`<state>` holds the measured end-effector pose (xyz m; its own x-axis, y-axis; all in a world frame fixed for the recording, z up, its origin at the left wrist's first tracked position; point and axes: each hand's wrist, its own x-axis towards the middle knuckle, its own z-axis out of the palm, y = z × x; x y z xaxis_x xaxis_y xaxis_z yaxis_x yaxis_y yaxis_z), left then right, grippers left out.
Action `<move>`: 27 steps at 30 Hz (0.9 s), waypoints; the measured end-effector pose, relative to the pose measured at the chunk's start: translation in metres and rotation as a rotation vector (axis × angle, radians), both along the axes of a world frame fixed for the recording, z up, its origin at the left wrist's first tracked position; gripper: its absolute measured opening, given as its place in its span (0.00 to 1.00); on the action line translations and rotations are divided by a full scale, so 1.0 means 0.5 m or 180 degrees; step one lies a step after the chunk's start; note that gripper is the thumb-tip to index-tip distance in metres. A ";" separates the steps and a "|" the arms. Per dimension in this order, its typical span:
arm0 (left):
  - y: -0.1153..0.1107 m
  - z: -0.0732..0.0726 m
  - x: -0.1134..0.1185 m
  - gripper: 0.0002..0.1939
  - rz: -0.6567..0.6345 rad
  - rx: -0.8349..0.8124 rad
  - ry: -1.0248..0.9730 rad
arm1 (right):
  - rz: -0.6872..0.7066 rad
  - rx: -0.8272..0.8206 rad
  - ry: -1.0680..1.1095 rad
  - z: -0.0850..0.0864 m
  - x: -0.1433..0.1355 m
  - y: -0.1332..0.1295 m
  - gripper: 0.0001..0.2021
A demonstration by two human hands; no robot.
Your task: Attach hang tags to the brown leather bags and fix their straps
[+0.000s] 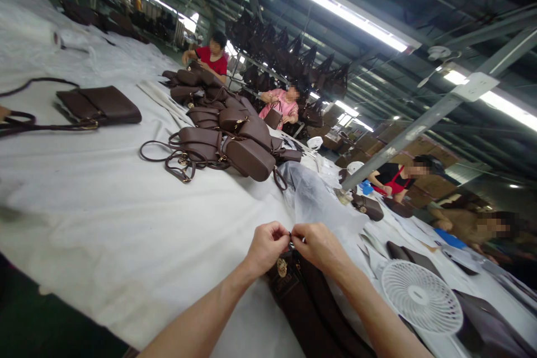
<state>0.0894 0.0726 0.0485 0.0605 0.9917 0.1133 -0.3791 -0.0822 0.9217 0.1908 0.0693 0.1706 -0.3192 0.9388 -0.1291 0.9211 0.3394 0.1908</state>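
Observation:
Beneath my hands lies a dark brown bag (306,307) with a round gold charm (282,267) near its top end. My left hand (267,246) is closed in a pinch just above the charm. Right beside it, my right hand (316,243) pinches too, its fingertips almost meeting the left ones. Between the fingertips shows a small dark strip (290,237) at the end of the bag. Its exact kind is too small to tell, and the fingers partly cover it.
A heap of brown bags (235,128) with straps lies ahead on the white-covered table (126,224). Another bag (104,105) lies at left. Clear plastic sheeting (314,193) and a white fan (422,296) are to the right. Several people work beyond, near a slanting metal post (403,140).

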 end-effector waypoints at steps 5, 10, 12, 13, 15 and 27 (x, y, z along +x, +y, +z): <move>0.000 0.003 0.000 0.03 0.0055 -0.0080 0.0083 | 0.0090 -0.0120 0.0110 0.000 0.008 0.006 0.14; 0.005 0.001 -0.001 0.02 0.0089 -0.0125 0.0103 | 0.0140 -0.0002 0.0113 -0.003 0.010 0.003 0.14; 0.007 0.001 0.000 0.02 0.0071 -0.0140 0.0113 | 0.0167 0.0099 0.0072 -0.005 0.008 0.001 0.13; 0.007 0.001 0.001 0.02 0.0055 -0.0145 0.0117 | 0.0175 0.0142 0.0072 -0.006 0.007 0.000 0.12; 0.008 0.001 0.002 0.02 0.0031 -0.0147 0.0121 | 0.0184 0.0201 0.0112 -0.009 0.005 0.000 0.11; 0.009 0.011 -0.013 0.03 -0.0121 -0.0120 -0.0070 | 0.0271 0.0012 0.0809 -0.016 0.027 0.014 0.11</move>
<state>0.0827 0.0770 0.0539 0.0961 0.9923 0.0776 -0.4013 -0.0327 0.9153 0.2045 0.0763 0.1626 -0.4188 0.9075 -0.0313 0.9077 0.4174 -0.0416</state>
